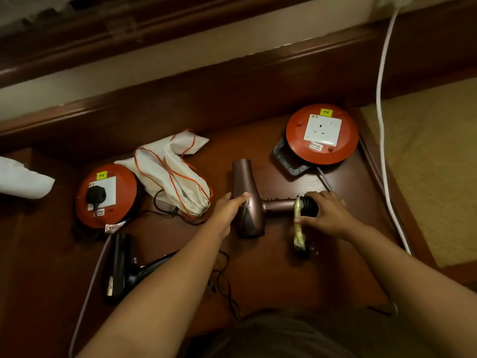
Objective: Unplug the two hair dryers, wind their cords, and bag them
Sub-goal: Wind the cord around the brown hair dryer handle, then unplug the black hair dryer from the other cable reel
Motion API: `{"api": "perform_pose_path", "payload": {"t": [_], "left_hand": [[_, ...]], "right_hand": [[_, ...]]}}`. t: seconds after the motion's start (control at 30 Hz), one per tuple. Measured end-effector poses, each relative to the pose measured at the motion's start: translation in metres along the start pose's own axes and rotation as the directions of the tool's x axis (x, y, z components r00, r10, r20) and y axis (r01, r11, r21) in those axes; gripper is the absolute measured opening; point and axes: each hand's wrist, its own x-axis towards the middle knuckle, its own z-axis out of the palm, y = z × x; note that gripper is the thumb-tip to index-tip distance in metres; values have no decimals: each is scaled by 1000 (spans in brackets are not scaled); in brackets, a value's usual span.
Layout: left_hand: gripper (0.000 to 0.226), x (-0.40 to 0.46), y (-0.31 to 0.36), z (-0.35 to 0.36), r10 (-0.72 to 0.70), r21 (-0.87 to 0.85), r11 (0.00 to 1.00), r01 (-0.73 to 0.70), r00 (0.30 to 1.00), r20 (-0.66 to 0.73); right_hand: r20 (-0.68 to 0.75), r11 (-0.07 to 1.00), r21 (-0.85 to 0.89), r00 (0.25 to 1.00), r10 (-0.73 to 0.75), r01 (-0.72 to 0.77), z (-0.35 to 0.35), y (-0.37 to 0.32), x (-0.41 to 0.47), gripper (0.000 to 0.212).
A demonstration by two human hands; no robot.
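A bronze hair dryer (246, 187) lies on the dark wooden surface, its handle pointing right. My left hand (227, 210) rests on its body with fingers laid over it. My right hand (322, 213) grips the black cord wound around the handle's end (308, 206), beside a yellowish strap (299, 228). A black hair dryer (120, 267) lies lower left, its black plug (96, 194) sitting in the left red cord reel (105, 196). A white drawstring bag (175, 174) with orange cord lies between the reel and the bronze dryer.
A second red cord reel (322, 134) with a bare socket stands at the back right. A white cable (382, 125) runs down the right side along a beige carpet (426, 164). White cloth (20, 179) lies far left. A wooden ledge (180, 81) borders the back.
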Motion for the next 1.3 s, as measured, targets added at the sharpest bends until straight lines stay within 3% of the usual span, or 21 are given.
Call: {"api": "perform_pose_path", "payload": {"t": [0.17, 0.3, 0.87, 1.13, 1.3], "left_hand": [[63, -13, 16, 4, 79, 60, 995, -79, 997, 0], [89, -14, 16, 6, 104, 142, 985, -98, 994, -30], [59, -48, 17, -8, 158, 249, 959, -139, 986, -60], [43, -79, 2, -29, 252, 316, 926, -204, 961, -116], [36, -99, -15, -55, 356, 400, 881, -252, 911, -210]], "right_hand": [[43, 1000, -5, 999, -2, 2, 5, 4, 1, 80], [45, 1000, -10, 999, -3, 4, 6, 4, 1, 80], [-46, 999, 22, 998, -31, 32, -1, -6, -15, 72], [-130, 998, 14, 989, -64, 66, 0, -40, -32, 65], [-149, 990, 54, 981, -120, 129, 10, -73, -39, 54]]}}
